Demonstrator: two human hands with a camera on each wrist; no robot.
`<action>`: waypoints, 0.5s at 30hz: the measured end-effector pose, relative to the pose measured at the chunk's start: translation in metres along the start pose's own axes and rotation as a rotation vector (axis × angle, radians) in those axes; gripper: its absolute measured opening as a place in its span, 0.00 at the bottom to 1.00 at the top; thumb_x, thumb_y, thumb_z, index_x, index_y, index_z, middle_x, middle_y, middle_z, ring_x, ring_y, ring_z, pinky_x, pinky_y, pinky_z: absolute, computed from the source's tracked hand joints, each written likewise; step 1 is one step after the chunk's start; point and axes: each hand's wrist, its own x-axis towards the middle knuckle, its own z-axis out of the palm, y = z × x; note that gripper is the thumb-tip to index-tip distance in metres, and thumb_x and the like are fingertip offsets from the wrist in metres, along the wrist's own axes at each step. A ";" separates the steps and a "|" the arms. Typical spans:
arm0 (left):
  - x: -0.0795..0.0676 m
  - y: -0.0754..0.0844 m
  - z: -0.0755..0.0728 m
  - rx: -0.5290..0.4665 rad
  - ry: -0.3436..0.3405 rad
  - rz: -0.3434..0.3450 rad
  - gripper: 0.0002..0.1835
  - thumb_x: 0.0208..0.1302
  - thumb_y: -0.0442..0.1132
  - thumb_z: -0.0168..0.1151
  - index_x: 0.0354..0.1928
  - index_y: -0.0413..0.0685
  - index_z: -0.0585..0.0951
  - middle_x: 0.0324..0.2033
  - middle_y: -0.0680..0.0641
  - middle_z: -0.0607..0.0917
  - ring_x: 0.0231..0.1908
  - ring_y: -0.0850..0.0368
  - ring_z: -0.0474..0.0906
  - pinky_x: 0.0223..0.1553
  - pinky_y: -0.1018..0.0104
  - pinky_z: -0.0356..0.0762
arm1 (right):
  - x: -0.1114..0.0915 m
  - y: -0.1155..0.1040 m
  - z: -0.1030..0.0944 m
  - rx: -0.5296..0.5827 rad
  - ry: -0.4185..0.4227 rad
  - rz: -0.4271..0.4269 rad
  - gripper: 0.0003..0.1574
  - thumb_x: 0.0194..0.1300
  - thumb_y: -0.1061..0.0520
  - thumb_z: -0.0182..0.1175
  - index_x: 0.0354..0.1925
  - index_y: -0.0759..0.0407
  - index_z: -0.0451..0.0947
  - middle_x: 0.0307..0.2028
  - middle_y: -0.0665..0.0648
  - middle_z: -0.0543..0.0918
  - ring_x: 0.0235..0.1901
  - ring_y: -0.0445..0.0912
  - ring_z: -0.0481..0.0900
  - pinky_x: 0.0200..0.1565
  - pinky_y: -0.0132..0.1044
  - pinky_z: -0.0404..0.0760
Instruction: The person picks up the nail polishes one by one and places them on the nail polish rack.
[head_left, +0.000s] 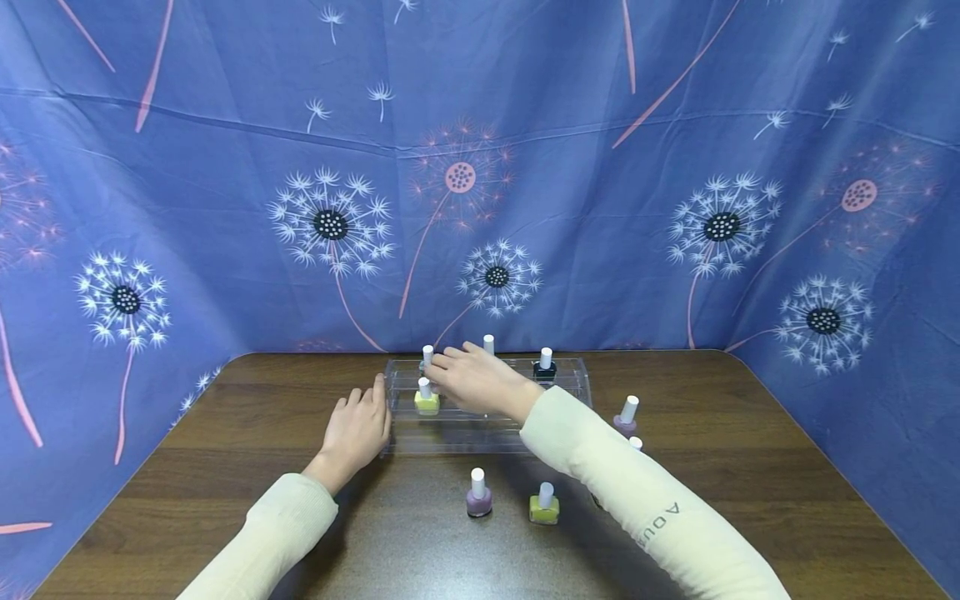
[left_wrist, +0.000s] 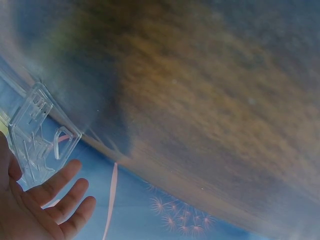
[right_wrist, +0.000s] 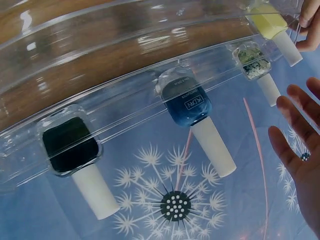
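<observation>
A clear acrylic tiered rack (head_left: pixel 457 442) stands at the back of the table. My left hand (head_left: pixel 360 429) touches its left end with fingers loosely extended. Over the rack reaches my right hand (head_left: pixel 476 379), its visible fingers straight beside the white cap of a glitter nail polish bottle (right_wrist: pixel 254 62); the thumb is hidden. A pale yellow nail polish bottle (head_left: pixel 427 402) sits one tier forward. Along the back tier stand a blue nail polish bottle (right_wrist: pixel 187 102) and a dark nail polish bottle (head_left: pixel 544 369).
In front of the rack stand a purple nail polish bottle (head_left: pixel 478 500) and a yellow-green one (head_left: pixel 544 508). Another purple bottle (head_left: pixel 626 423) is at the right, near a white cap (head_left: pixel 636 443) partly behind my right sleeve. A blue dandelion-print curtain (head_left: pixel 585 167) hangs behind.
</observation>
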 end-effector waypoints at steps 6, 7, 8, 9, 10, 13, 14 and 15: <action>-0.001 0.000 -0.001 -0.007 0.002 0.000 0.29 0.64 0.42 0.48 0.63 0.32 0.60 0.39 0.42 0.82 0.44 0.44 0.75 0.40 0.52 0.73 | -0.014 -0.001 -0.001 0.003 0.027 -0.018 0.14 0.68 0.45 0.48 0.46 0.48 0.73 0.43 0.44 0.79 0.42 0.41 0.74 0.40 0.36 0.71; -0.001 0.000 -0.001 -0.008 0.002 0.000 0.29 0.64 0.42 0.48 0.63 0.32 0.60 0.39 0.42 0.82 0.44 0.44 0.75 0.40 0.52 0.73 | -0.016 -0.001 -0.001 0.009 0.029 -0.021 0.14 0.68 0.45 0.47 0.46 0.48 0.74 0.43 0.44 0.79 0.42 0.41 0.74 0.39 0.36 0.71; -0.001 0.000 -0.001 -0.007 0.001 0.000 0.29 0.64 0.42 0.48 0.63 0.32 0.60 0.39 0.42 0.82 0.44 0.44 0.75 0.40 0.52 0.73 | -0.019 -0.001 -0.001 0.016 0.029 -0.024 0.14 0.68 0.45 0.47 0.45 0.48 0.74 0.42 0.45 0.79 0.42 0.41 0.74 0.39 0.36 0.71; -0.001 0.000 -0.001 -0.006 0.000 0.000 0.29 0.64 0.42 0.48 0.63 0.32 0.60 0.39 0.42 0.82 0.44 0.44 0.75 0.40 0.52 0.73 | -0.021 -0.002 -0.001 0.017 0.031 -0.026 0.14 0.68 0.46 0.47 0.45 0.48 0.74 0.42 0.45 0.78 0.42 0.42 0.75 0.39 0.36 0.71; -0.001 -0.001 -0.001 -0.005 0.000 -0.001 0.29 0.64 0.42 0.48 0.63 0.32 0.60 0.39 0.42 0.82 0.44 0.44 0.75 0.40 0.52 0.73 | -0.023 -0.002 -0.001 0.023 0.031 -0.026 0.14 0.68 0.46 0.47 0.45 0.48 0.74 0.42 0.45 0.78 0.43 0.42 0.75 0.40 0.36 0.72; -0.002 0.000 -0.001 -0.004 -0.001 0.001 0.29 0.64 0.42 0.48 0.63 0.32 0.60 0.39 0.42 0.82 0.44 0.44 0.75 0.41 0.52 0.73 | -0.029 -0.003 -0.001 0.024 0.042 -0.035 0.12 0.67 0.47 0.49 0.44 0.49 0.74 0.41 0.46 0.79 0.43 0.42 0.75 0.41 0.37 0.73; -0.002 0.000 -0.001 -0.005 0.002 0.001 0.29 0.64 0.42 0.48 0.63 0.32 0.60 0.39 0.41 0.82 0.44 0.44 0.75 0.41 0.52 0.74 | -0.032 -0.003 -0.001 0.021 0.047 -0.037 0.12 0.67 0.48 0.49 0.44 0.49 0.74 0.41 0.46 0.79 0.43 0.42 0.75 0.41 0.37 0.74; -0.001 0.000 -0.001 -0.007 0.006 0.003 0.29 0.64 0.42 0.48 0.63 0.32 0.60 0.39 0.41 0.82 0.44 0.44 0.75 0.40 0.52 0.74 | -0.034 -0.004 -0.001 0.019 0.052 -0.039 0.11 0.66 0.48 0.50 0.44 0.49 0.74 0.41 0.45 0.79 0.43 0.42 0.75 0.42 0.37 0.74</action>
